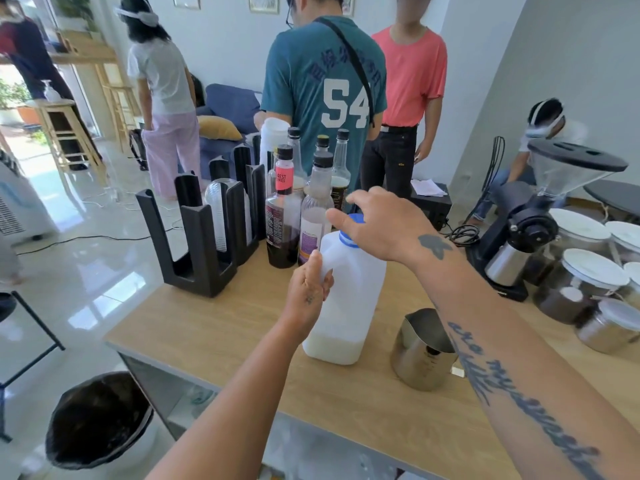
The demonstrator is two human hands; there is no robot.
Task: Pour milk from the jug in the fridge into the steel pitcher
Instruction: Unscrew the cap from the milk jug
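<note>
A white plastic milk jug [353, 292] stands upright on the wooden counter [242, 341], with a little milk in its bottom. My left hand [308, 292] grips the jug's handle side. My right hand [377, 223] sits on top of the jug, fingers around its blue cap [348, 239]. The steel pitcher [420, 351] stands upright just to the right of the jug, partly behind my right forearm, and looks empty.
Several syrup bottles [287, 216] stand right behind the jug. A black cup holder rack [207, 230] is at the back left. A coffee grinder [533, 220] and lidded jars [585, 282] crowd the right. People stand beyond the counter. A bin [100, 417] sits below left.
</note>
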